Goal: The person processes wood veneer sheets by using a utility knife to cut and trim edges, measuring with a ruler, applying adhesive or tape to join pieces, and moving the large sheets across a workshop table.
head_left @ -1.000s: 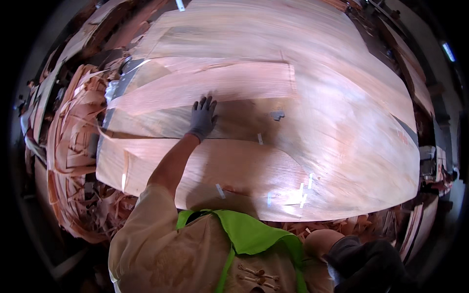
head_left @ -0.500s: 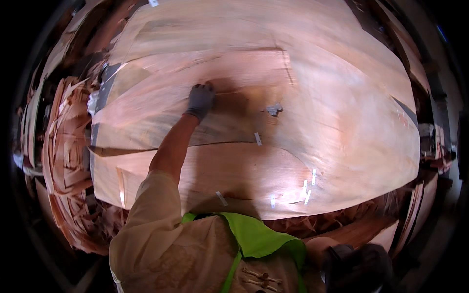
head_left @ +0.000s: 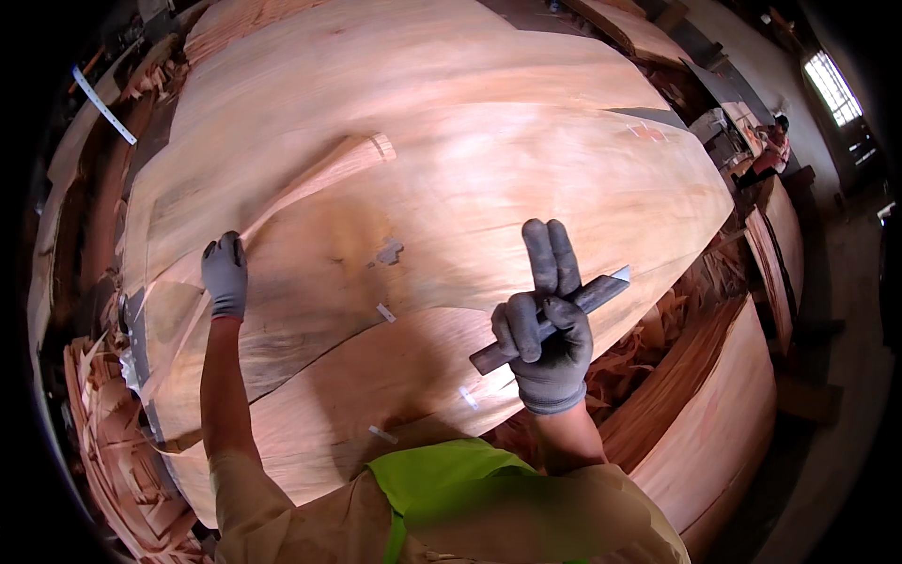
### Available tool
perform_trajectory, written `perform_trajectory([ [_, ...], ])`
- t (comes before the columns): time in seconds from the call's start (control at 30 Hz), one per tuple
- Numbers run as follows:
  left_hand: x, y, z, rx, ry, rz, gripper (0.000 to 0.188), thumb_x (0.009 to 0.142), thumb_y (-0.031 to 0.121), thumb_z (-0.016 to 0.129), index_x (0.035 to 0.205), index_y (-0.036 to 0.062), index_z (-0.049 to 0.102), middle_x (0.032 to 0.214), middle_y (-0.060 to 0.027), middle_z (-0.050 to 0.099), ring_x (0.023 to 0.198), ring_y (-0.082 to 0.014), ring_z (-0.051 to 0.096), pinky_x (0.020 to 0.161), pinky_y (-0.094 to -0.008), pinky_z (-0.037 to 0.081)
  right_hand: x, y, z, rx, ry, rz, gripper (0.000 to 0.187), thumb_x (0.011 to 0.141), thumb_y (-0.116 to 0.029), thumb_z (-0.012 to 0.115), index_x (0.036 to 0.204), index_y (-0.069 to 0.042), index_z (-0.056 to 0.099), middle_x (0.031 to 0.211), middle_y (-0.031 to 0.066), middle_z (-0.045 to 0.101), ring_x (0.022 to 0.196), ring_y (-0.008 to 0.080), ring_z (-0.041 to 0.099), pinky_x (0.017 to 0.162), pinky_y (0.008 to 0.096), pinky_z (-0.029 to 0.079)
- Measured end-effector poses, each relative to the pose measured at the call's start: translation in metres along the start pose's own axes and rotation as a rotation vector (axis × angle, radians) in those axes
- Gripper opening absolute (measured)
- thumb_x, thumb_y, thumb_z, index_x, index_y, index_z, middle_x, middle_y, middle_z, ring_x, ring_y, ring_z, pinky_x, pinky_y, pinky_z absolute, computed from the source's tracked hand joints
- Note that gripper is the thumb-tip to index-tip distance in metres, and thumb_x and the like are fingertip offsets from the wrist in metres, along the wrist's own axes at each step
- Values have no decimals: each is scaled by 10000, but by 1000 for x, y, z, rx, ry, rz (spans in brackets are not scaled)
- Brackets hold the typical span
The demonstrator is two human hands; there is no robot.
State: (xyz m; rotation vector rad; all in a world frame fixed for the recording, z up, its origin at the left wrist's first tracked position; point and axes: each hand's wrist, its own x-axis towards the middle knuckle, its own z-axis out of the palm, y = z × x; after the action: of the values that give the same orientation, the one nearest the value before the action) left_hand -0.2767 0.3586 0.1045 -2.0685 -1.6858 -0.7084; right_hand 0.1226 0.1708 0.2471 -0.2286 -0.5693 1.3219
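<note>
A broad, pale pinkish wood veneer sheet (head_left: 451, 188) lies spread in front of me. My left hand (head_left: 225, 274), in a grey glove, is closed at the edge of a narrow, folded veneer strip (head_left: 315, 183) at the left; its fingertips are partly hidden. Raised over the near right part of the sheet, my gloved right hand (head_left: 554, 348) holds a knife (head_left: 592, 294) with a dark handle and a short slanted blade pointing up and right. Two of its fingers stretch upward while the others wrap the handle.
Small pale tape pieces (head_left: 385, 312) dot the sheet around a ragged grey hole (head_left: 389, 250). Torn veneer scraps (head_left: 103, 423) pile at the left. A veneer stack (head_left: 700, 423) stands at the near right. Far right, another person (head_left: 772, 150) is beside the stacks.
My left hand has moved left and nearer, and the loose veneer piece has become a narrow folded strip. My right hand has risen from the lower edge, showing the knife. The view has turned.
</note>
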Motion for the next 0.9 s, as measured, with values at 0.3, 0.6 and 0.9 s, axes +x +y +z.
perform_trajectory([
  [0.3,109,105,-143,-359,27,161,124,845,132,523,938,62,566,820,-202,603,776,-401,578,648,-451,460,-28,-12,-46,-461,26,6,488,852,-87,377,1333,-15,335,1246,220,490,461,81,418,423,219,421],
  [0.6,290,210,-304,-849,-55,425,192,833,141,516,914,15,637,810,-130,653,738,-196,629,655,-327,491,-66,34,-83,-679,-76,375,479,901,-91,509,1345,-27,339,1310,93,492,500,23,369,421,163,327],
  [0.9,338,221,-394,-348,174,251,320,891,136,351,1005,-16,609,995,-179,637,923,-280,590,827,-359,450,-2,64,-92,-787,-15,77,679,830,-87,619,1391,-7,246,1283,137,464,698,75,512,492,191,374],
])
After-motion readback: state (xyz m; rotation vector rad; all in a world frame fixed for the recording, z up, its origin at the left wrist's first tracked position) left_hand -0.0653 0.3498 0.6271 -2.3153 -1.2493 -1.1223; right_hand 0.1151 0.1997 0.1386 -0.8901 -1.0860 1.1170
